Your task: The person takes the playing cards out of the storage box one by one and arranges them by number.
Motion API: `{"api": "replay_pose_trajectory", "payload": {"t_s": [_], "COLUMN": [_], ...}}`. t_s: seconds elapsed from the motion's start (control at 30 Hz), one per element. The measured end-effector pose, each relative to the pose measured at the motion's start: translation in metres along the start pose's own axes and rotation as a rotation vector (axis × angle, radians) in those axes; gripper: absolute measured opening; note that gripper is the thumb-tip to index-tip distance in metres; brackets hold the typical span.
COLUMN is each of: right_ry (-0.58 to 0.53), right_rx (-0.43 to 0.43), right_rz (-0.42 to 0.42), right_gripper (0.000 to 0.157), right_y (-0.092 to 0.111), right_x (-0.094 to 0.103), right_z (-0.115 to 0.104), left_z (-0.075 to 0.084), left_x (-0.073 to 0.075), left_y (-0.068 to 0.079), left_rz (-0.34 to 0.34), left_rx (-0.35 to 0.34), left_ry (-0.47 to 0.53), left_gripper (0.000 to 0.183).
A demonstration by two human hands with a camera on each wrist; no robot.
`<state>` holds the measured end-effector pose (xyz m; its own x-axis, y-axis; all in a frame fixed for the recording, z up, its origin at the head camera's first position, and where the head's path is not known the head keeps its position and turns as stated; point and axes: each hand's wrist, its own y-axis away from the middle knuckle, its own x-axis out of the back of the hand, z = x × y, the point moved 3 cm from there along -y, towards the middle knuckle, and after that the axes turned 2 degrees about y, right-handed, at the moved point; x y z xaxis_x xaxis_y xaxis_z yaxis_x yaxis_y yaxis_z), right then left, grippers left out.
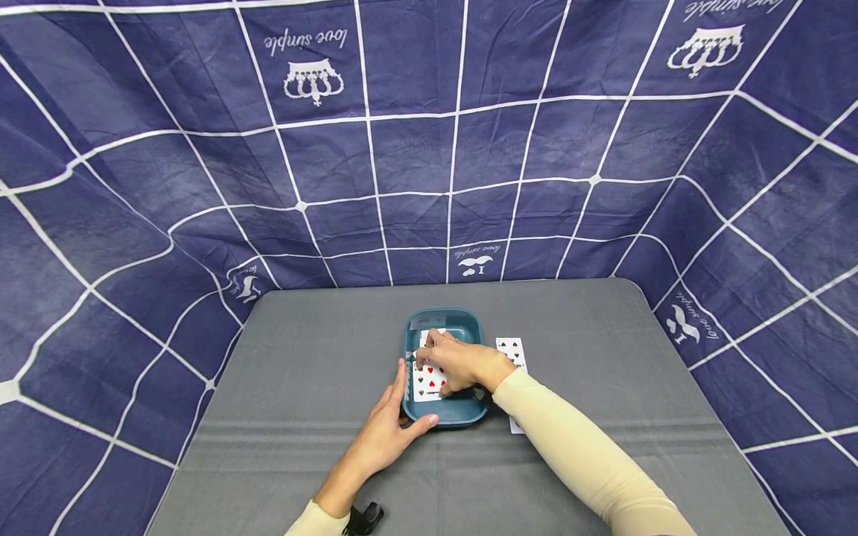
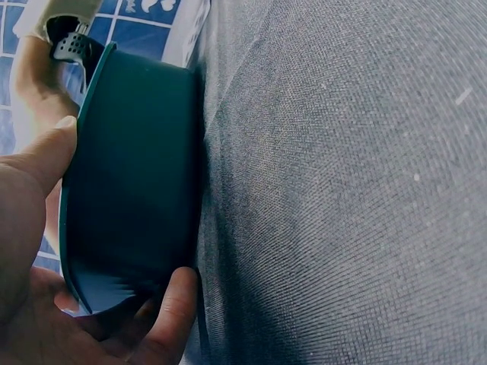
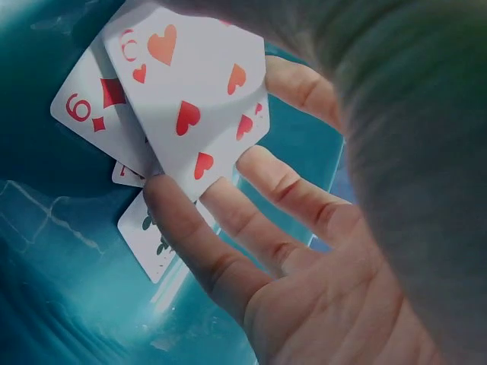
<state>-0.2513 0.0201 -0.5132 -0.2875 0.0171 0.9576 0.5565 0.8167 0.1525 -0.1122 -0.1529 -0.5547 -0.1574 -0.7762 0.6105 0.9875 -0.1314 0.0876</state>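
The grey table (image 1: 308, 372) stretches left and far of the blue tray (image 1: 456, 411), with cards (image 1: 511, 347) just beside its right rim; the left grip (image 1: 382, 435) clasps its near-left corner. Inside, the curled right grip (image 1: 462, 363) holds the white six of hearts (image 3: 183, 91) by its edges. Only the right wrist view shows a diamonds card (image 3: 114, 91) partly beneath it.

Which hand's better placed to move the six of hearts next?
Right, most likely. The right hand is over the inside of the tray, fingers at the edge of the six of hearts. The left hand touches the tray's outside, so seems better suited to steadying it.
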Motion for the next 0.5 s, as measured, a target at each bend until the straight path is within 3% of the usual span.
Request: {"api": "replay_pose_trajectory", "payload": {"t_s": [0.5], "right_ry": [-0.106], "right_rx": [0.003], "right_rz": [0.108], "right_gripper": [0.065], "right_y": [0.017], "right_x": [0.021], "right_z": [0.009], "left_z": [-0.002], "left_x": [-0.001], "left_y": [0.000], "left_rz": [-0.007], "left_rx": [0.000], "left_ry": [0.013], "left_gripper": [0.126]}}
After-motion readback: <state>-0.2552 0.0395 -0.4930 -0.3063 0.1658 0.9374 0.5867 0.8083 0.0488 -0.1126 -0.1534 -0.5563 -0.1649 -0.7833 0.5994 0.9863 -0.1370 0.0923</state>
